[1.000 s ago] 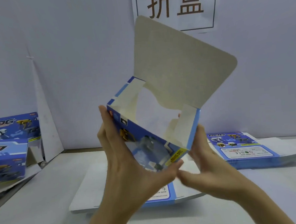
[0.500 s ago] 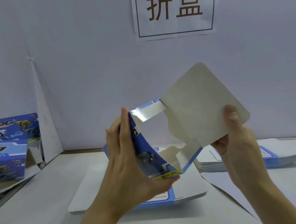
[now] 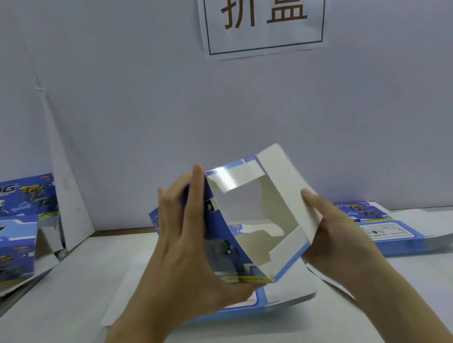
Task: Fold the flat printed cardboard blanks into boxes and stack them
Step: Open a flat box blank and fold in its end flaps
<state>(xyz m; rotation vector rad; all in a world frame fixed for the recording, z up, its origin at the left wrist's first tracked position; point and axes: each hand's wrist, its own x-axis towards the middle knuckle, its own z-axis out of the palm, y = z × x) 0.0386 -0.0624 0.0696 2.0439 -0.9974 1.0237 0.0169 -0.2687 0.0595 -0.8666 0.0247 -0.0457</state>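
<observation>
The fingers (image 3: 198,189) of the left hand (image 3: 187,242) are pressing flat on the blue printed cardboard window box (image 3: 224,247), with the thumb clamping underneath and holding it in the air. The right hand (image 3: 335,240) is pinching its white end flap (image 3: 281,178). This box is judged half-formed. Under the box and right of it, flat blue-and-white cardboard blanks (image 3: 288,294) are lying unfolded. Far left of it, finished blue boxes (image 3: 9,237) are sitting stacked.

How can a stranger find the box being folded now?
Start at the wall sign and look down. There the left hand and right hand hold one blue box in the air. Unlike the flat blanks, it stands open and hollow.
</observation>
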